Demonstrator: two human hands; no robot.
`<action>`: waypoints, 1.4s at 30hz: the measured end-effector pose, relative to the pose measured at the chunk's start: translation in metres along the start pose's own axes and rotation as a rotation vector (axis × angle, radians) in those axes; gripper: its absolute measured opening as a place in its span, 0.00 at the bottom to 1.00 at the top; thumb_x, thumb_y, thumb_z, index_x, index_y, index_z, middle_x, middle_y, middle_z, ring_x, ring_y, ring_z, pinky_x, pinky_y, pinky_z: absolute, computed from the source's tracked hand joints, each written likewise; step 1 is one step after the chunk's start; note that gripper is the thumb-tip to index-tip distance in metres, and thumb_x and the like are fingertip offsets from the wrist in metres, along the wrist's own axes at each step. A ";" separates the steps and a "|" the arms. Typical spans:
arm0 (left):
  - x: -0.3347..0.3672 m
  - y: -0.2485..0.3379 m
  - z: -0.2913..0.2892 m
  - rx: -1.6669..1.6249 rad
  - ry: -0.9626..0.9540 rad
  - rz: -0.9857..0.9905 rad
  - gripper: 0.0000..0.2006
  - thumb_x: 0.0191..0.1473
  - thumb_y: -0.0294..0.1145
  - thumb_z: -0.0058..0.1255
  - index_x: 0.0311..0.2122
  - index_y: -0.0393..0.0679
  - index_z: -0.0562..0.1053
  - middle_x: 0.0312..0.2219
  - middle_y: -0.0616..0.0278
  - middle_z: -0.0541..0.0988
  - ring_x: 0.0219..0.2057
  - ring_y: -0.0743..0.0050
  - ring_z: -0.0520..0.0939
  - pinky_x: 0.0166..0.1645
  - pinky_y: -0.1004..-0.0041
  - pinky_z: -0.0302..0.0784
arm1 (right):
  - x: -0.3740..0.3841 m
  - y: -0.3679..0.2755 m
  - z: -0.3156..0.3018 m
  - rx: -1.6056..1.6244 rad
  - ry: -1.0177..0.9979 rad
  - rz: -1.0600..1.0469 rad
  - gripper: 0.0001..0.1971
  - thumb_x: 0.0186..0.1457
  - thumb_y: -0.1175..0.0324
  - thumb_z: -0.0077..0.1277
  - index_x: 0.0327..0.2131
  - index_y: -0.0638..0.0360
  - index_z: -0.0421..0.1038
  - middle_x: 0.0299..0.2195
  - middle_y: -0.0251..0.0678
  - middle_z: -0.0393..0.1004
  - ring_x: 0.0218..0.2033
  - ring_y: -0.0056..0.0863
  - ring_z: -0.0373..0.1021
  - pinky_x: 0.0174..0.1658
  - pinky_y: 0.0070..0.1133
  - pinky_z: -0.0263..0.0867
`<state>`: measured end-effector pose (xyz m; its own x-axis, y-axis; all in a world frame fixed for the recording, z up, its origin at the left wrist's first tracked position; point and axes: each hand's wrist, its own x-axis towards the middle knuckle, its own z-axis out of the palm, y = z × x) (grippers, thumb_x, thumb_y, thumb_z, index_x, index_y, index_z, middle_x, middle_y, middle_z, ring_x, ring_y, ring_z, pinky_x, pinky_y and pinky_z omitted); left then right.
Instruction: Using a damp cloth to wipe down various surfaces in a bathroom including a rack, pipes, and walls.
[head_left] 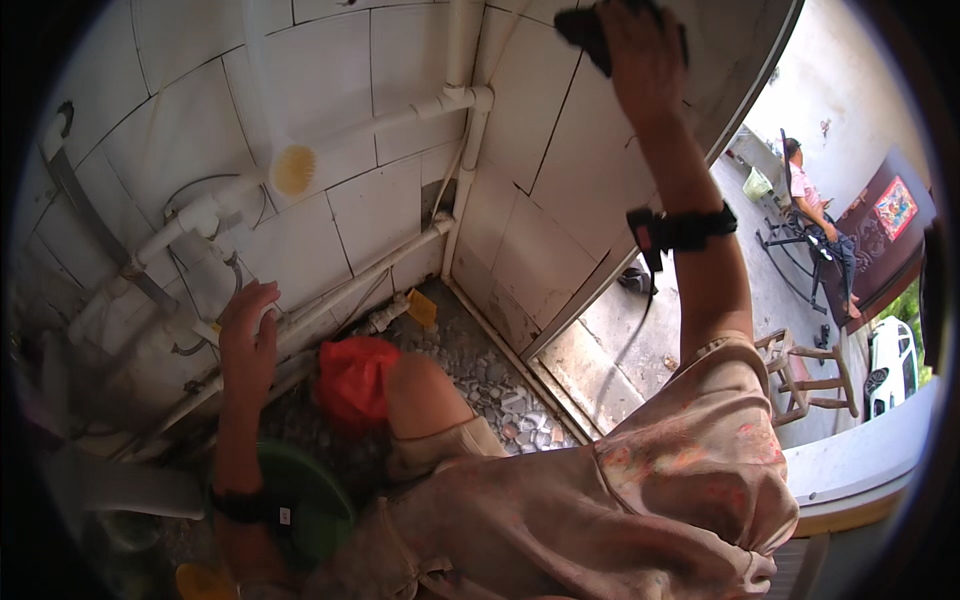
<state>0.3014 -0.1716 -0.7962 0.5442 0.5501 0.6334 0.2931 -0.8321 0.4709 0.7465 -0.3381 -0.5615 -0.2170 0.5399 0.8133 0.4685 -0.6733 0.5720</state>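
Observation:
High on the tiled wall point(545, 110) to the right, my right hand point(645, 55) is closed over a dark cloth-like piece point(585, 32); its exact kind is hard to make out. That arm is stretched up, with a black band point(690, 228) round it. My left hand point(247, 335) is raised at the left, before the white pipes point(190, 222) and grey hose point(95, 220). Its fingers are loosely bent with the thumb apart, and no held thing shows in them.
By my bare knee lies a red plastic bag point(355, 380), near a green tub point(325, 485). Gravel point(490, 385) covers the floor, with pipes point(340, 285) along the wall. Through the opening are a wooden stool point(808, 380), a seated person point(815, 205) and a white car point(888, 365).

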 end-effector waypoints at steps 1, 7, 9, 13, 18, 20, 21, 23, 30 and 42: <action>0.000 0.005 0.000 0.024 -0.008 -0.011 0.14 0.51 0.15 0.47 0.42 0.39 0.74 0.44 0.55 0.78 0.52 0.52 0.74 0.56 0.61 0.67 | -0.002 -0.002 -0.001 0.109 -0.008 0.045 0.21 0.51 0.72 0.49 0.51 0.62 0.68 0.58 0.45 0.61 0.60 0.42 0.56 0.63 0.37 0.52; -0.002 0.028 0.003 0.035 -0.058 -0.012 0.14 0.50 0.15 0.46 0.42 0.39 0.75 0.44 0.55 0.78 0.53 0.53 0.74 0.55 0.61 0.68 | -0.111 -0.122 0.037 0.106 -0.248 -0.160 0.10 0.53 0.68 0.44 0.39 0.52 0.71 0.36 0.30 0.72 0.45 0.28 0.67 0.63 0.35 0.49; 0.000 0.034 0.009 0.023 -0.092 -0.035 0.14 0.50 0.15 0.46 0.42 0.39 0.75 0.44 0.56 0.78 0.53 0.53 0.73 0.55 0.61 0.69 | -0.162 -0.167 0.044 0.208 -0.650 -0.368 0.08 0.56 0.69 0.46 0.37 0.52 0.73 0.35 0.31 0.74 0.47 0.30 0.67 0.67 0.35 0.41; -0.001 0.046 0.004 0.105 -0.112 -0.027 0.14 0.50 0.15 0.46 0.43 0.40 0.75 0.44 0.56 0.78 0.53 0.54 0.74 0.56 0.62 0.68 | -0.198 -0.192 0.038 0.328 -0.979 -0.541 0.07 0.54 0.72 0.50 0.37 0.54 0.74 0.34 0.30 0.75 0.48 0.30 0.67 0.69 0.36 0.37; -0.002 0.050 0.008 0.132 -0.116 -0.114 0.14 0.51 0.17 0.46 0.43 0.40 0.74 0.44 0.54 0.77 0.52 0.54 0.73 0.56 0.62 0.68 | -0.166 -0.175 0.045 0.506 -0.623 -0.210 0.07 0.49 0.75 0.51 0.35 0.57 0.72 0.32 0.33 0.73 0.40 0.31 0.70 0.68 0.37 0.41; -0.001 0.057 0.017 0.069 -0.126 -0.147 0.12 0.52 0.18 0.47 0.43 0.40 0.74 0.43 0.54 0.77 0.51 0.54 0.74 0.55 0.63 0.67 | -0.147 -0.152 0.042 0.528 -0.374 -0.125 0.09 0.48 0.75 0.50 0.36 0.57 0.73 0.32 0.32 0.73 0.39 0.29 0.71 0.67 0.35 0.42; 0.000 0.058 0.020 0.073 -0.119 -0.151 0.12 0.52 0.18 0.47 0.43 0.40 0.74 0.43 0.54 0.77 0.51 0.54 0.74 0.55 0.63 0.67 | -0.133 -0.143 0.041 0.515 -0.204 -0.064 0.09 0.47 0.75 0.51 0.35 0.56 0.73 0.32 0.33 0.73 0.39 0.29 0.71 0.67 0.35 0.43; 0.001 0.059 0.023 0.112 -0.128 -0.131 0.12 0.56 0.21 0.45 0.45 0.38 0.74 0.45 0.56 0.77 0.51 0.62 0.75 0.55 0.69 0.68 | -0.126 -0.137 0.042 0.500 -0.023 -0.006 0.09 0.46 0.74 0.51 0.34 0.56 0.73 0.31 0.33 0.72 0.38 0.30 0.71 0.67 0.35 0.45; 0.037 0.087 0.045 -0.083 0.006 -0.222 0.12 0.57 0.22 0.45 0.45 0.38 0.75 0.42 0.60 0.79 0.43 0.77 0.77 0.48 0.79 0.69 | -0.152 -0.144 0.052 0.541 -0.121 -0.029 0.06 0.45 0.76 0.51 0.30 0.57 0.71 0.27 0.33 0.71 0.38 0.30 0.71 0.66 0.35 0.48; 0.023 0.039 0.102 -0.323 -0.141 -0.336 0.11 0.57 0.22 0.45 0.44 0.38 0.75 0.37 0.64 0.80 0.38 0.82 0.76 0.44 0.79 0.70 | -0.165 -0.145 0.037 0.491 -0.315 -0.254 0.12 0.44 0.76 0.56 0.36 0.56 0.73 0.34 0.33 0.74 0.43 0.29 0.71 0.68 0.34 0.43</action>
<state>0.4055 -0.1991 -0.8262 0.5687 0.7513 0.3348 0.2242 -0.5333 0.8157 0.7460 -0.3112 -0.7821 -0.1456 0.8255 0.5453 0.7898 -0.2349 0.5666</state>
